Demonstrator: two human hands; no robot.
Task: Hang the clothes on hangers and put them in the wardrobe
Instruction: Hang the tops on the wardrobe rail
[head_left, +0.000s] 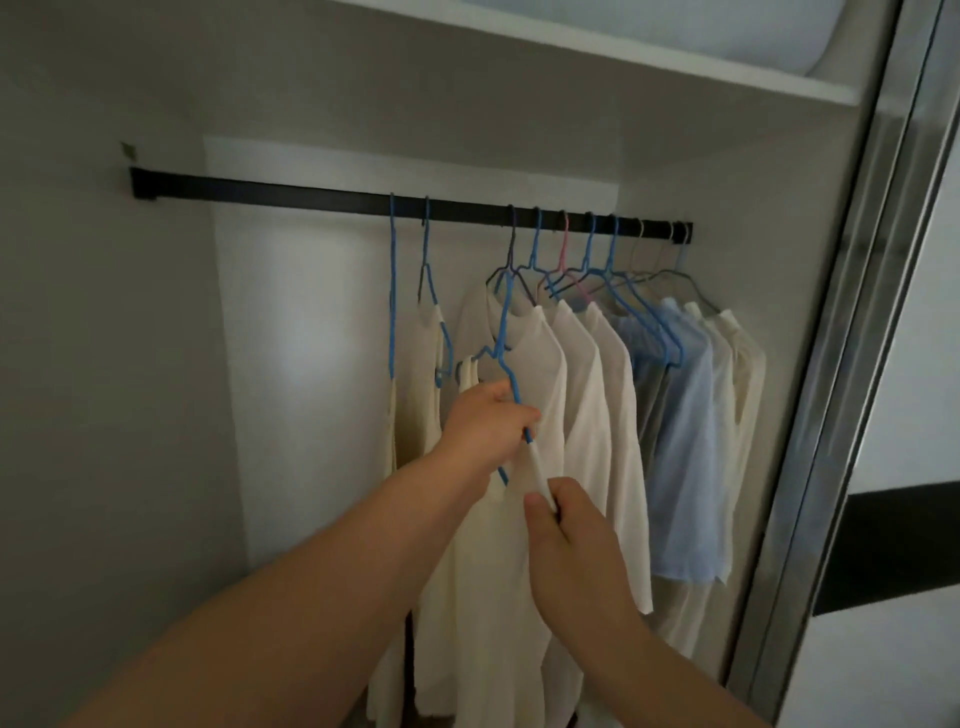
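Note:
I look into an open wardrobe with a black rail (291, 193) across it. My left hand (485, 423) grips a blue hanger (503, 332) that is off the rail, its hook pointing up below the bar. A cream garment (488, 571) hangs from that hanger. My right hand (563, 525) pinches the garment's strap or shoulder edge near the hanger's lower arm. To the right, several cream tops (587, 395) and a light blue shirt (685, 441) hang on the rail. To the left, a cream top (421, 395) hangs on two blue hangers.
The left half of the rail is bare, with the wardrobe's white side wall (104, 364) beside it. A white shelf (623, 57) runs above the rail. A sliding door with a metal frame (857, 338) stands at the right.

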